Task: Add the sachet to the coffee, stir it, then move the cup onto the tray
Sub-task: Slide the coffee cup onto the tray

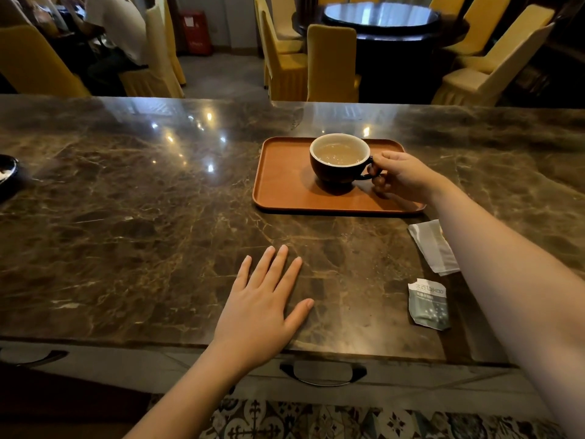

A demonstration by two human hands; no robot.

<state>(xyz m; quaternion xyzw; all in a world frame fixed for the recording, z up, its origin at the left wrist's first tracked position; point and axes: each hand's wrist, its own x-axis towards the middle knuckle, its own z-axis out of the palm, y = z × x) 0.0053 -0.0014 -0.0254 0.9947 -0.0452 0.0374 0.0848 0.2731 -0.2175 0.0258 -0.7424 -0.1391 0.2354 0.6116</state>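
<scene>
Cup [340, 161] sits on the tray [285, 185], right of centre toward the far edge. My right hand [403, 177] has the grip closed on the handle: thumb on top, fingers curled under and through the loop. Can't tell whether the base is fully seated, but the shadow is tight under it, so I judge it down or nearly so.

Left hand [262, 308] lies flat and open on the worktop [126, 217], holding nothing.

Handling notes:
- Cup looks like glazed ceramic, dark outside, pale inside. Rigid, smooth, probably slick, and it would chip if knocked.
- Coffee [338, 153] stands well below the rim, so there's some slosh margin. The liquid adds weight off to one side of a handle hold, so the cup will want to tip away from my fingers.
- The handle is the right place to hold. It's a small loop, so pinch with the thumb and support underneath.
- Tray surface looks smooth, so the cup may slide if the tray gets nudged.

Torn sachet [429, 304] lies on the worktop near my right forearm, with a pale wrapper [432, 245] beyond it. No stirrer in view.
</scene>
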